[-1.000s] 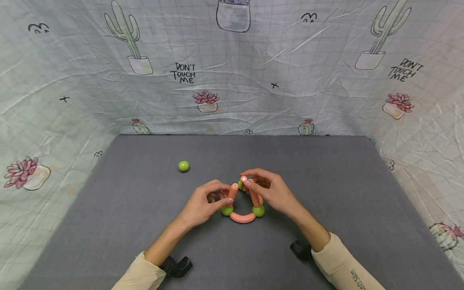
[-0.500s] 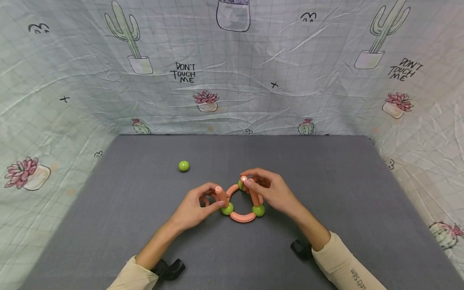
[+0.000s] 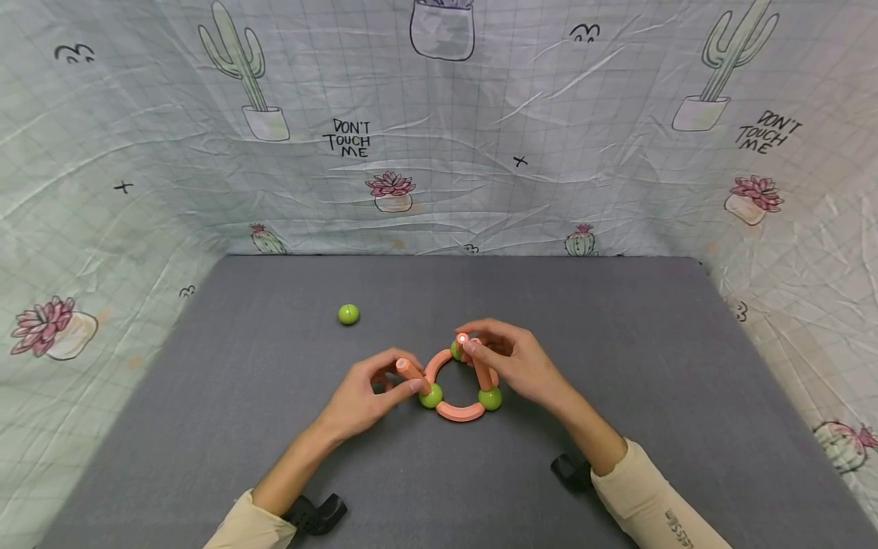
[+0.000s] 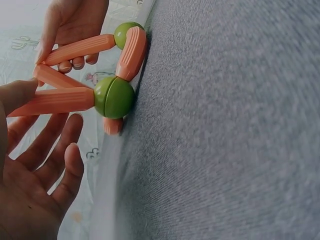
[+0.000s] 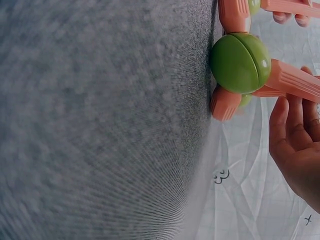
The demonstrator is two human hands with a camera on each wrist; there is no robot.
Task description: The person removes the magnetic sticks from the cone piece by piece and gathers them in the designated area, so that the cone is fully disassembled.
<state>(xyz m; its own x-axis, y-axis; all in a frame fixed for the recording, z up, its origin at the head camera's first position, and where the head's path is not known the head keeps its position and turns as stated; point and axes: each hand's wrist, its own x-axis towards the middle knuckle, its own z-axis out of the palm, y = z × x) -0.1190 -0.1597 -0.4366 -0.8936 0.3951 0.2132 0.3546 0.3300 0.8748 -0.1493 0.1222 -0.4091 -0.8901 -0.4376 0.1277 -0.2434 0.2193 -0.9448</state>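
Three green balls, joined by curved orange bars, form a ring on the grey tabletop. My left hand (image 3: pixel 366 393) pinches a straight orange rod (image 3: pixel 410 372) between thumb and fingers. That rod rises from the left ball (image 3: pixel 430 396) and leans out to the left. My right hand (image 3: pixel 517 362) holds the tops of two more orange rods together. One of them stands on the right ball (image 3: pixel 490 398), the other on the far ball (image 3: pixel 456 350), partly hidden by the fingers. A curved bar (image 3: pixel 460 412) closes the ring's near side. The left wrist view shows the left rod (image 4: pixel 60 101) meeting its ball (image 4: pixel 114 97).
A loose green ball (image 3: pixel 348 314) lies at the back left of the grey tabletop (image 3: pixel 604 320). A cloth (image 3: pixel 466 137) printed with cacti hangs behind and at both sides. Black wrist devices (image 3: pixel 318 515) sit below the sleeves.
My left hand has moved left, tilting its rod from upright to leaning outward on the left ball. The right hand and its rods have stayed in place.
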